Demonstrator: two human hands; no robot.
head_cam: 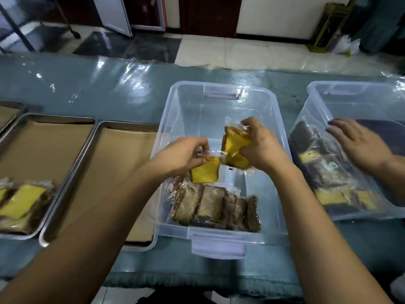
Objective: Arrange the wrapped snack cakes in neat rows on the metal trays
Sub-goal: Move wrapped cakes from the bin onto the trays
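Over a clear plastic bin (219, 93), my left hand (182, 155) pinches the wrapper of one yellow snack cake (206, 173). My right hand (260, 143) grips other wrapped yellow cakes (235, 142), held upright. Several brown wrapped cakes (214, 205) lie in a row at the bin's near end. Left of the bin, a paper-lined metal tray (72, 185) shows no cakes. Further left, another tray (28, 137) carries wrapped yellow and brown cakes (22, 202) at its near end.
Another person's hand (359, 142) reaches into a second clear bin (317, 102) at the right, which holds dark and yellow wrapped cakes. A third tray's corner (11, 106) shows at the far left. Glossy plastic sheeting covers the teal table (87, 88).
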